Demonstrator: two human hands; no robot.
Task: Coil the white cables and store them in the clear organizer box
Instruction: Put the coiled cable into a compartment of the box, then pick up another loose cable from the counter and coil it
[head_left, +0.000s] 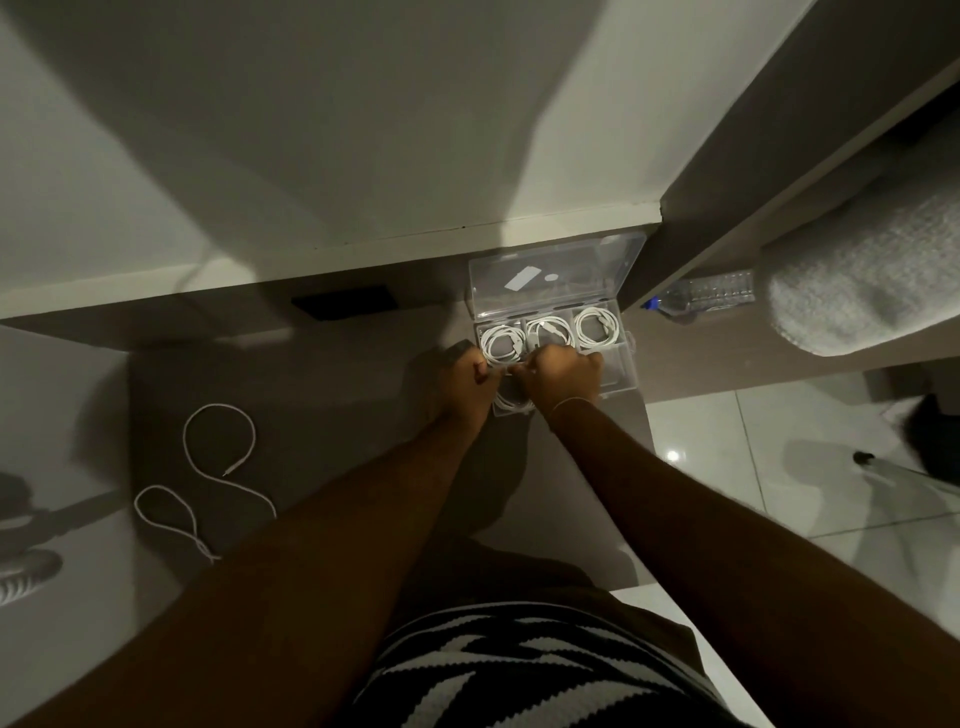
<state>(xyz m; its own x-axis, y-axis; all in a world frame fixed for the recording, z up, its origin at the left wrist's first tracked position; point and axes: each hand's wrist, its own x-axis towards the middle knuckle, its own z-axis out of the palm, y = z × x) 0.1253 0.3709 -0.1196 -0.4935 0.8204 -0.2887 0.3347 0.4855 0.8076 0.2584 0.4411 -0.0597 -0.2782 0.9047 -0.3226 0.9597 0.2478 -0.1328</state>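
Note:
The clear organizer box (618, 366) stands at the back right of the dark tabletop, its lid (556, 275) tipped open against the wall. Three coiled white cables fill its far row: one left (503, 343), one middle (550, 332), one right (597, 326). My left hand (462, 384) and my right hand (561, 379) meet over the near row, fingers closed on another coiled white cable (511, 402) that lies partly hidden beneath them in a near compartment. One loose white cable (218, 467) curls on the table at the left.
A plastic water bottle (706, 296) lies right of the box. A black flat object (345, 304) rests by the wall. A grey cushioned seat (862, 280) is at the right, above the tiled floor. A dark stand with a microphone-like object (31, 566) lies at the left edge.

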